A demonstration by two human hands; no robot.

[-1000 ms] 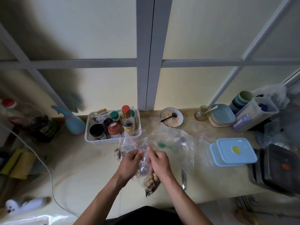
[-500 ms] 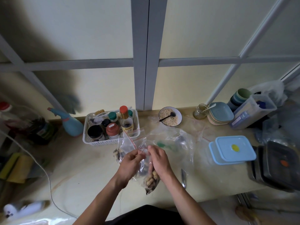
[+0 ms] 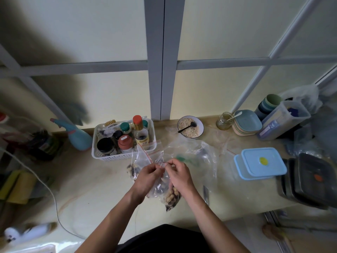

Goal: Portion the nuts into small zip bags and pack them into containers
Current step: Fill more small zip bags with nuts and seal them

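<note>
A small clear zip bag [image 3: 169, 195] holding peanuts hangs between my hands above the counter. My left hand [image 3: 146, 177] and my right hand [image 3: 179, 175] both pinch its top edge, fingertips close together. More small zip bags with red strips [image 3: 147, 152] lie just behind, one with nuts [image 3: 132, 171] at the left. A large crumpled clear bag [image 3: 198, 157] lies to the right of my hands. A light blue lidded container [image 3: 260, 164] stands on the counter at the right.
A white basket of jars and bottles [image 3: 124, 141] stands behind the bags. A bowl of crumbs with a black spoon [image 3: 190, 127], a glass jar [image 3: 224, 121], stacked plates [image 3: 246, 123] and cups sit at the back. Dark trays [image 3: 310, 179] are at far right. A knife [image 3: 206, 193] lies near my right arm.
My hands have drawn closer together along the bag's top edge, and the peanut bag still hangs below them. The view has shifted slightly.
</note>
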